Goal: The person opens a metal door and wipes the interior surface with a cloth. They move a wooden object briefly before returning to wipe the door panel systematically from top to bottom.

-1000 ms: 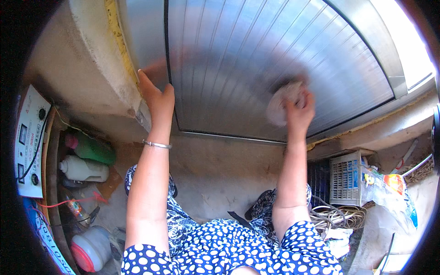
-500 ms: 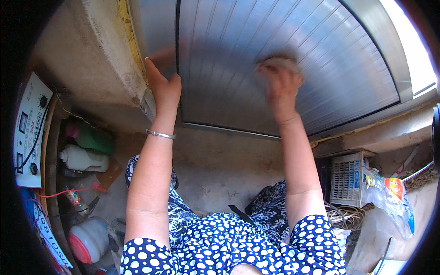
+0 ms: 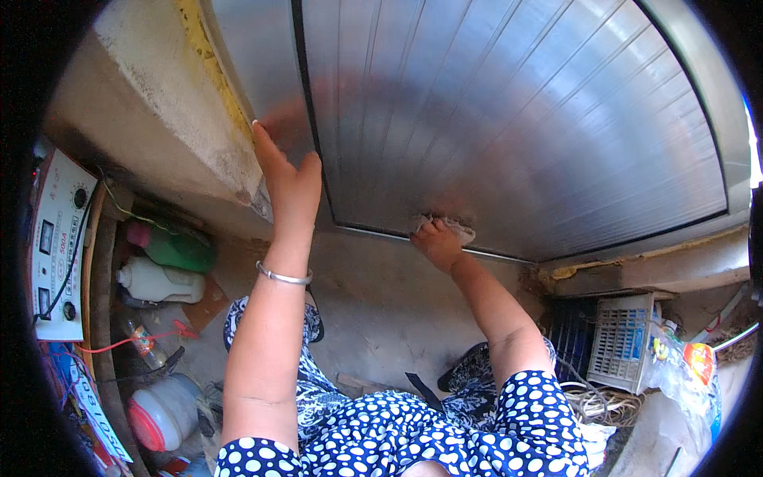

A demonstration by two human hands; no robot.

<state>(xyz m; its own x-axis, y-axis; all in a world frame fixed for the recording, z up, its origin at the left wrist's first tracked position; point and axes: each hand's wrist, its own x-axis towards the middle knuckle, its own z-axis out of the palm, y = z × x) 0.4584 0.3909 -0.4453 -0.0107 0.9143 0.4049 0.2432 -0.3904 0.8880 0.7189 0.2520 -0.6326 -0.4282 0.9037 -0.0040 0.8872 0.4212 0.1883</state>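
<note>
A silvery metal door panel [image 3: 509, 103] with fine ribs fills the upper middle. At its lower edge my right hand [image 3: 439, 241] presses a crumpled greyish cloth [image 3: 459, 230] against the metal, fingers bent over it. To the left, my left hand [image 3: 290, 184] rests on the metal door frame [image 3: 258, 71], with the thumb apart and a finger stretched upward; its other fingers are partly hidden. A silver bangle [image 3: 284, 276] circles that wrist.
On the left stand a white control box [image 3: 60, 246] with knobs, a green bottle [image 3: 179, 246], a white jug [image 3: 159, 280] and a red-lidded container [image 3: 163, 413]. A plastic crate [image 3: 624, 342], coiled cord [image 3: 600, 405] and clear plastic bag [image 3: 679, 381] lie to the right.
My right hand has slid the cloth down and leftward, from the middle of the panel to its lower edge. My left hand keeps its place on the frame. The view has shifted slightly.
</note>
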